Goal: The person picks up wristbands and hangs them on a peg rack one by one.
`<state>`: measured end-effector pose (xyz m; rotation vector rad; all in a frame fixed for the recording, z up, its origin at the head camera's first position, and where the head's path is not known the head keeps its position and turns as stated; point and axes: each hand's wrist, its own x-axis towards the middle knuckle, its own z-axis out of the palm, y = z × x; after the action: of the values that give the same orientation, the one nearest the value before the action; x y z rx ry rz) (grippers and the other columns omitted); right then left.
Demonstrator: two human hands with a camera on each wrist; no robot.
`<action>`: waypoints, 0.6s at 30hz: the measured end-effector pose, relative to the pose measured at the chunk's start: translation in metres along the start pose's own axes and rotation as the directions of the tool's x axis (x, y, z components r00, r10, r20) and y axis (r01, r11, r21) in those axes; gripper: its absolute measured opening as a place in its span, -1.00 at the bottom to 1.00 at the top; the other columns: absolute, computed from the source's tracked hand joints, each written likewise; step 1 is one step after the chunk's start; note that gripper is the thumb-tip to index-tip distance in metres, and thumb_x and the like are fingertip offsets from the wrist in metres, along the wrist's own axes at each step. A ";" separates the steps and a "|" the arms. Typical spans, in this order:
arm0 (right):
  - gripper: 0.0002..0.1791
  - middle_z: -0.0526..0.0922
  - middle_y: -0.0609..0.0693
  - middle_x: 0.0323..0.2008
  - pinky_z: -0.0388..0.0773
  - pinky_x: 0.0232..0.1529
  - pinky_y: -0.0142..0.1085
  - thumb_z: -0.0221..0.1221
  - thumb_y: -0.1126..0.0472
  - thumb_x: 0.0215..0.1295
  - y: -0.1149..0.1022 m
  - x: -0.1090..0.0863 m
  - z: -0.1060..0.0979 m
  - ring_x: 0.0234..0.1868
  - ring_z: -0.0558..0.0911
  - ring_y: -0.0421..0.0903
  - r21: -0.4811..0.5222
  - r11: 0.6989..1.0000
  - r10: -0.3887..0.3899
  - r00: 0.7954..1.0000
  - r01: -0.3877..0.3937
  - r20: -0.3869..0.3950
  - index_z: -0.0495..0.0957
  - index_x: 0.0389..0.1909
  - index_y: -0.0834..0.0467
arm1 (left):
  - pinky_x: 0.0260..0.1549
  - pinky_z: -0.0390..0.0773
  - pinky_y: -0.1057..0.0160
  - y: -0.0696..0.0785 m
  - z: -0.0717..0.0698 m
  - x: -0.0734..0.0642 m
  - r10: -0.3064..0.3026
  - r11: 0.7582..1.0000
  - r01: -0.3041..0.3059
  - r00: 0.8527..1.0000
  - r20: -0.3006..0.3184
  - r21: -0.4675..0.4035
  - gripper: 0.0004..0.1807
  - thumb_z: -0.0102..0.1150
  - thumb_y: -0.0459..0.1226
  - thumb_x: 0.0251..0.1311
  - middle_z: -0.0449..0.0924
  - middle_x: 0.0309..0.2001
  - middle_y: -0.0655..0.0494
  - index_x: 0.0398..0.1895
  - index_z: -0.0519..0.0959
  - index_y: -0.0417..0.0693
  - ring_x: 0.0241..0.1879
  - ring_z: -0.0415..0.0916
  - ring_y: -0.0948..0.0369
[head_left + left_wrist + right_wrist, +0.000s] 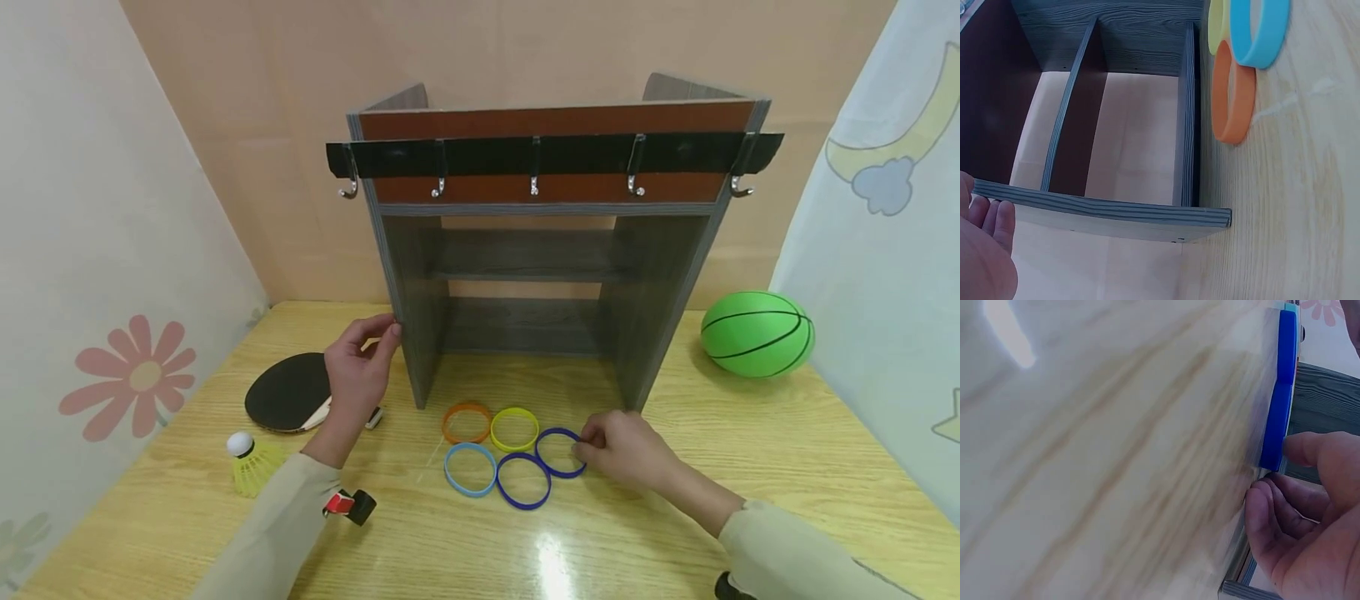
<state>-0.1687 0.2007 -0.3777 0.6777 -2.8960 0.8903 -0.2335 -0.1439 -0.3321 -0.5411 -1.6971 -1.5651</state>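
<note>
My left hand (362, 362) is at the left side panel of a dark grey wooden shelf rack (525, 210), pinching its front edge between thumb and fingers. In the left wrist view the fingertips (1004, 220) lie along the panel's outer face. Lower right, my right hand (626, 446) pinches the right edge of a dark blue wristband (561, 475) lying on the table. A second dark blue wristband (525, 506) adjoins it. Beside these lie a light blue wristband (469, 493), an orange wristband (467, 406) and a yellow wristband (515, 410), all in a cluster before the rack.
Several metal hooks (535, 185) hang from a black strip (487, 158) across the rack's top. Left on the table (637, 550) are a black table tennis bat (288, 392) and a yellow shuttlecock (255, 467). A green ball (757, 333) sits right of the rack.
</note>
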 end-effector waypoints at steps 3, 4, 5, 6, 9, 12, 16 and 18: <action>-0.90 0.48 -0.28 -0.66 0.41 -0.65 -0.40 0.29 0.21 0.14 -0.001 0.002 0.001 -0.65 0.43 -0.33 -0.023 1.000 0.010 1.000 -0.010 -0.009 0.59 -0.51 0.09 | -0.32 0.60 0.41 0.004 0.001 0.001 -0.024 1.000 0.024 1.000 -0.013 -0.012 -0.86 0.23 -0.52 0.13 0.60 -0.33 -0.21 -0.24 0.61 -0.46 -0.34 0.59 0.30; -0.91 0.48 -0.28 -0.66 0.41 -0.65 -0.40 0.28 0.23 0.12 -0.001 0.002 0.002 -0.65 0.42 -0.33 -0.029 1.000 0.008 1.000 -0.009 -0.017 0.58 -0.52 0.08 | -0.33 0.60 0.40 0.006 0.002 0.002 -0.026 1.000 0.026 1.000 -0.015 -0.014 -0.87 0.23 -0.53 0.13 0.60 -0.33 -0.23 -0.25 0.60 -0.48 -0.35 0.59 0.30; -0.92 0.47 -0.28 -0.67 0.40 -0.64 -0.40 0.27 0.25 0.10 0.000 0.002 0.002 -0.65 0.42 -0.33 -0.036 0.999 0.011 1.000 -0.012 -0.023 0.58 -0.52 0.07 | -0.32 0.60 0.40 0.009 0.003 0.002 -0.029 1.000 0.029 0.999 -0.015 -0.013 -0.87 0.22 -0.55 0.12 0.60 -0.33 -0.26 -0.26 0.60 -0.50 -0.36 0.59 0.31; -0.92 0.46 -0.28 -0.67 0.40 -0.64 -0.39 0.27 0.27 0.08 0.001 0.003 0.002 -0.64 0.41 -0.33 -0.041 0.999 0.011 0.999 -0.013 -0.033 0.57 -0.53 0.06 | -0.32 0.60 0.41 0.012 0.003 0.003 -0.028 1.000 0.027 1.000 -0.014 -0.014 -0.87 0.21 -0.57 0.11 0.59 -0.34 -0.30 -0.27 0.59 -0.52 -0.36 0.59 0.32; -0.90 0.47 -0.27 -0.66 0.41 -0.60 -0.39 0.24 0.32 0.04 0.005 0.003 -0.001 -0.62 0.42 -0.33 -0.028 1.000 0.007 0.999 -0.008 -0.047 0.56 -0.54 0.06 | -0.32 0.60 0.42 0.022 0.005 0.004 -0.030 0.999 0.029 0.999 -0.014 -0.015 -0.88 0.19 -0.61 0.09 0.56 -0.35 -0.38 -0.29 0.56 -0.58 -0.38 0.59 0.32; -0.89 0.48 -0.24 -0.65 0.42 -0.59 -0.38 0.25 0.33 0.04 0.008 0.002 -0.006 -0.62 0.43 -0.31 0.003 1.000 0.017 0.998 -0.016 -0.055 0.55 -0.55 0.07 | -0.33 0.61 0.41 0.023 0.005 0.004 -0.045 0.999 0.045 0.999 -0.013 -0.016 -0.88 0.19 -0.62 0.09 0.57 -0.36 -0.37 -0.30 0.56 -0.59 -0.39 0.60 0.33; -0.90 0.51 -0.20 -0.66 0.44 -0.62 -0.37 0.27 0.33 0.05 0.011 0.001 -0.012 -0.65 0.45 -0.28 0.066 0.996 0.056 0.998 -0.054 -0.035 0.55 -0.54 0.09 | -0.33 0.61 0.39 0.021 0.004 0.005 -0.052 0.998 0.052 0.999 -0.012 -0.019 -0.88 0.20 -0.61 0.09 0.58 -0.36 -0.33 -0.30 0.57 -0.58 -0.40 0.60 0.32; -0.92 0.53 -0.15 -0.67 0.47 -0.66 -0.35 0.25 0.33 0.07 0.010 0.001 -0.015 -0.68 0.49 -0.23 0.131 0.987 0.092 0.996 -0.090 -0.008 0.55 -0.53 0.13 | -0.33 0.61 0.40 0.020 0.003 0.005 -0.051 0.999 0.051 0.999 -0.014 -0.018 -0.88 0.20 -0.60 0.09 0.59 -0.36 -0.33 -0.30 0.57 -0.58 -0.40 0.60 0.32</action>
<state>-0.1753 0.2157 -0.3702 0.5477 -2.8970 1.0980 -0.2221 -0.1381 -0.3151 -0.4978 -1.6999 -1.6177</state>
